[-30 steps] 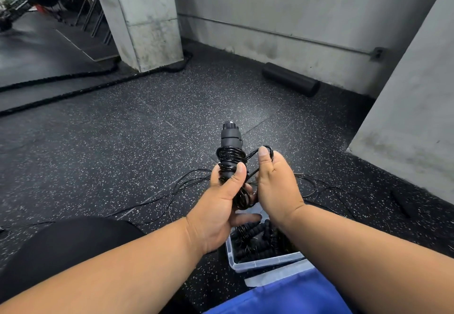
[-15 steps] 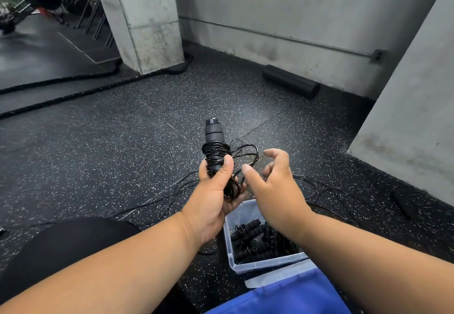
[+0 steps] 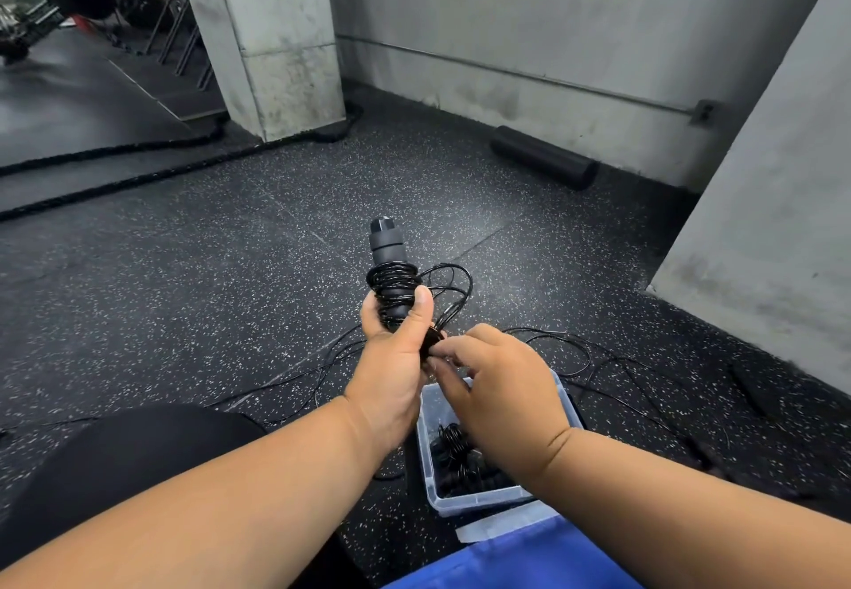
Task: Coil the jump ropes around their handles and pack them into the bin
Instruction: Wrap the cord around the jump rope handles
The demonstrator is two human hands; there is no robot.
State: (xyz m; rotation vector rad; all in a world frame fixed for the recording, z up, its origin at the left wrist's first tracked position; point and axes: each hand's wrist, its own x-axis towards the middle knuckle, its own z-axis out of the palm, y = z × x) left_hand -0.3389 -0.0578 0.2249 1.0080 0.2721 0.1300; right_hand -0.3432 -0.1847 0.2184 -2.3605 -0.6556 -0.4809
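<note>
My left hand grips black jump rope handles held upright, with thin black cord wound in several turns around them. A loose loop of that cord sticks out to the right. My right hand is just below and right of the left hand, its fingertips pinching the cord at the handles' lower end. Under my right hand stands a clear plastic bin holding coiled black ropes. More uncoiled cord trails over the floor beyond the bin.
The floor is black speckled rubber. A black foam roller lies by the far wall. A concrete pillar stands at the back left with a thick battle rope around it. Concrete wall on the right. Blue fabric by the bin.
The handles shifted left and my right hand dropped from beside the coil to the lower end of the handles, where it now pinches the cord.
</note>
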